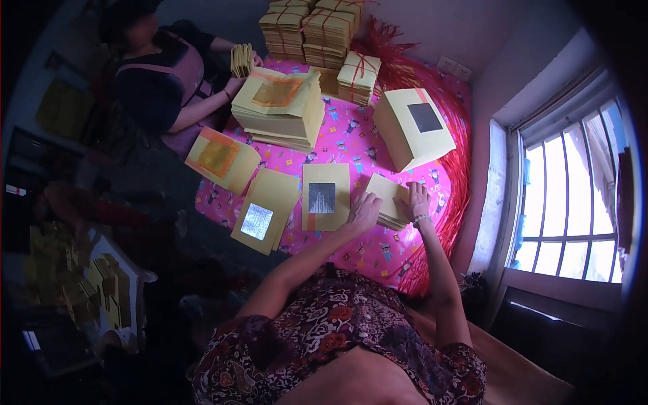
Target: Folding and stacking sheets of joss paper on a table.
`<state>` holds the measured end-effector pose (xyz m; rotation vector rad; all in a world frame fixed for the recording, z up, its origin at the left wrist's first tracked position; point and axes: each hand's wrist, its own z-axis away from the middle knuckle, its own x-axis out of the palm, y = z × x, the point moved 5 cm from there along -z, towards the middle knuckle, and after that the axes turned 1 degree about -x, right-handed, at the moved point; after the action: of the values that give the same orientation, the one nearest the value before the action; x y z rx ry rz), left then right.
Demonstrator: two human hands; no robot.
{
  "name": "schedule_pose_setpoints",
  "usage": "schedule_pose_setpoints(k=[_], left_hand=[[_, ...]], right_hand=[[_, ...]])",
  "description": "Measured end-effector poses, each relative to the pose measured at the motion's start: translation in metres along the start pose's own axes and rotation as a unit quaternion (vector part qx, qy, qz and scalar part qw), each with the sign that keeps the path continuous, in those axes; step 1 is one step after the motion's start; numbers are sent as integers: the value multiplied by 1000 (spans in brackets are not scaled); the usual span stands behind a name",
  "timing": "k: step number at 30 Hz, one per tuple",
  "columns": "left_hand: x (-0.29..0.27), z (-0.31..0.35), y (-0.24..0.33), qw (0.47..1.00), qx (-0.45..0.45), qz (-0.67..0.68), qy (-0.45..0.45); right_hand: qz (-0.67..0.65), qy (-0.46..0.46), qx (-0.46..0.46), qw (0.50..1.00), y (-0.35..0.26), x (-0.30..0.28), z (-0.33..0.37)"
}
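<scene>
A small stack of yellow paper (pixel 386 189) lies in front of me on a pink patterned tablecloth (pixel 351 260). My left hand (pixel 365 210) grips its left edge, fingers bent and close together. Across from it, my right hand (pixel 418 201), with a bracelet at the wrist, holds the right side, its fingers over the far corner and its thumb on top. Just left of my left hand is a yellow sheet with a dark silver square (pixel 327 197). Farther left lie yellow sheets with a bright silver square (pixel 257 221) and a pile with a gold square (pixel 217 159).
A tall yellow paper pile (pixel 280 118) stands far left, another with a dark square (pixel 415 128) far right. Tied bundles (pixel 307 30) stack at the back. Red strips (pixel 455 169) hang along the right edge. A person (pixel 169 74) holds folded paper (pixel 241 61). A barred window (pixel 574 202) is right.
</scene>
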<state>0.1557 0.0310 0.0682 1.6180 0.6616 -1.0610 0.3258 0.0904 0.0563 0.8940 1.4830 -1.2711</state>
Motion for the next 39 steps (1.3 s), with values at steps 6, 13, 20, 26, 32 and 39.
schedule_pose_setpoints(k=[6, 13, 20, 26, 32, 39], left_hand=[[-14, 43, 12, 919, -145, 232, 285], [67, 28, -2, 600, -431, 672, 57], [73, 20, -26, 746, -413, 511, 112], [99, 15, -47, 818, -403, 409, 40], [90, 13, -45, 840, -428, 334, 4], [64, 7, -26, 865, -366, 336, 68]], right_hand=[[-148, -328, -29, 933, 31, 38, -54], [-239, -394, 60, 885, 37, 44, -41], [-312, -285, 194, 885, 30, 38, 44], [-353, -187, 215, 891, 31, 56, 57], [-384, -216, 238, 866, 24, 46, 52], [-405, -67, 205, 889, 31, 14, 51]])
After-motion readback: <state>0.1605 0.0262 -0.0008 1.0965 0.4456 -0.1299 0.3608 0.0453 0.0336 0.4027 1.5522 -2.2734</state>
